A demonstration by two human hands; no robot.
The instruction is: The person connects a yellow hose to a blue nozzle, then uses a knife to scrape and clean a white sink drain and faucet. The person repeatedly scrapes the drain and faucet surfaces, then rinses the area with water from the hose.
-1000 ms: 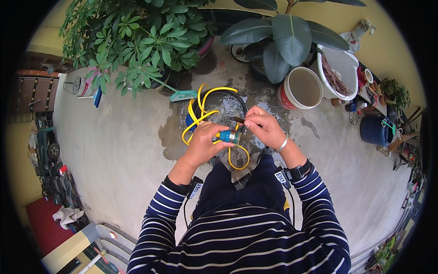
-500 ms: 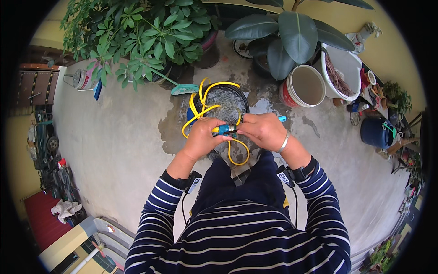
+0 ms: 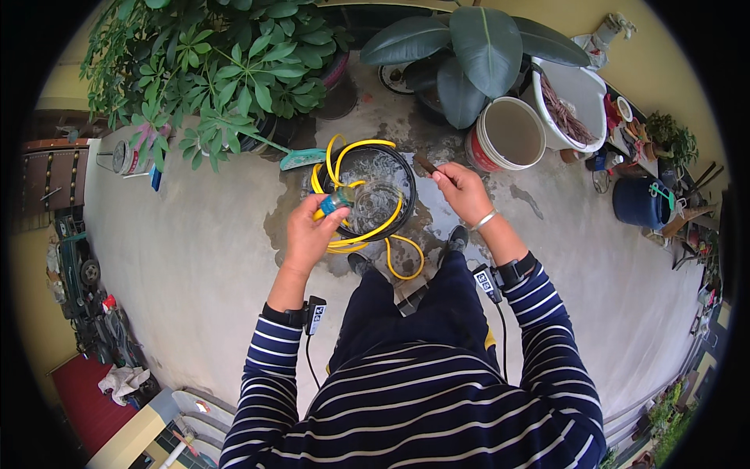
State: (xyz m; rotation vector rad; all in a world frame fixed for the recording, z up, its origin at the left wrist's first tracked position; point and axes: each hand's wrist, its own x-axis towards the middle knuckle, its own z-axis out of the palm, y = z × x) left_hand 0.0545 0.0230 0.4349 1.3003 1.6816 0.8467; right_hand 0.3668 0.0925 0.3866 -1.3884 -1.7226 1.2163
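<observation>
My left hand [image 3: 307, 230] is closed around the end of a yellow hose, gripping its blue-green connector [image 3: 336, 202]. Off to the right, my right hand [image 3: 464, 191] pinches a short, dark brown, stick-like piece [image 3: 424, 162] whose kind I cannot make out. Between and beyond the hands stands a round black basin [image 3: 413, 186] of rippling water. Loops of the yellow hose [image 3: 370, 144] lie over its rim and inside it, and one loop [image 3: 423, 261] rests on the ground by my feet.
A teal dustpan [image 3: 303, 159] touches the basin's far left side. Leafy potted plants [image 3: 250, 70] stand beyond. To the right are a white bucket [image 3: 508, 134] of water and a white tub [image 3: 590, 102] holding a brownish-red bundle. Wet patches mark the concrete around the basin.
My hands have moved apart from the connector: the left went left with the hose end, the right went up and right with the brown piece. The light blue tip beside my right hand no longer shows.
</observation>
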